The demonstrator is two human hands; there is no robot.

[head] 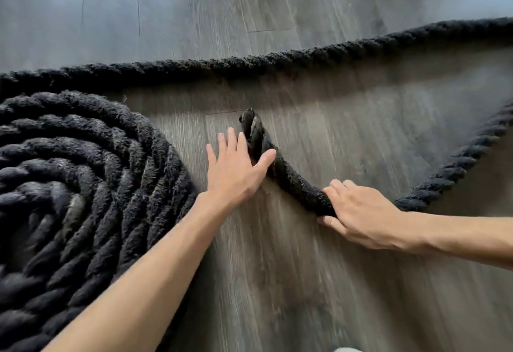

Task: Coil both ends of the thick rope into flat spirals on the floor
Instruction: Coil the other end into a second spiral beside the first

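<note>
A thick black twisted rope lies on the grey wood floor. At the left it forms a flat spiral coil (77, 179) of several turns. From the coil's top a straight run of rope (277, 61) leads to the upper right. The other rope end (254, 132) points up at the centre, frayed and taped. My left hand (236, 168) rests flat on the floor against that end, fingers spread, thumb over the rope. My right hand (358, 218) grips the rope a short way back from the end, where it bends toward the right edge.
Grey wood plank floor (277, 282) fills the view. A further stretch of rope (458, 162) runs diagonally up to the right edge. A small pale object shows at the bottom edge (344, 349).
</note>
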